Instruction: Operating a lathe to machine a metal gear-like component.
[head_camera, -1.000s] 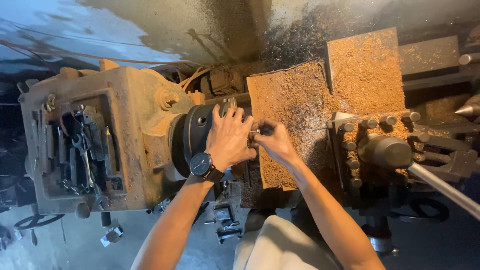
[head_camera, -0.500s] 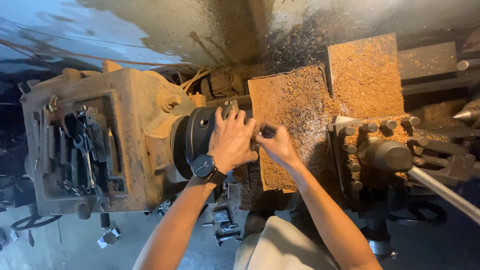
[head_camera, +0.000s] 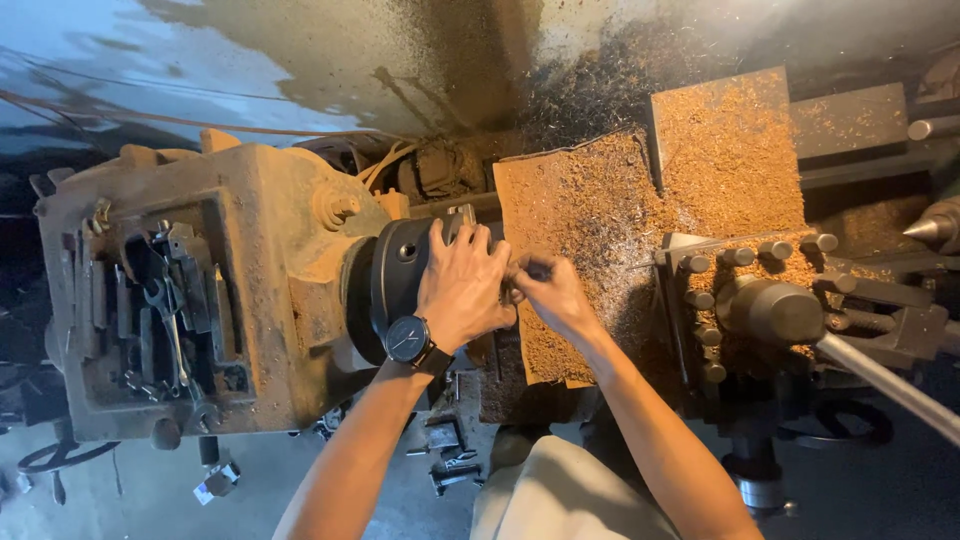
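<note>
Head view, looking down on an old lathe. Left hand (head_camera: 462, 290) lies flat with fingers spread over the dark round chuck (head_camera: 398, 275), palm on its front face; a black wristwatch (head_camera: 408, 340) sits on that wrist. Right hand (head_camera: 548, 290) is just beside the left, fingers curled together and pinching a small dark part (head_camera: 537, 268) at the chuck's mouth; what the part is, I cannot tell. The two hands touch at the thumbs. Chuck projects from the rusty headstock (head_camera: 260, 290), whose open top tray holds spanners (head_camera: 165, 310). Right of the hands, a cardboard sheet (head_camera: 590, 230) covered in brown and silvery swarf lies over the bed. Beyond it, the tool post (head_camera: 765, 300) with its ring of bolt heads, and a grey lever handle (head_camera: 885, 385) running to the lower right. Tailstock point (head_camera: 925, 228) shows at the far right edge.
</note>
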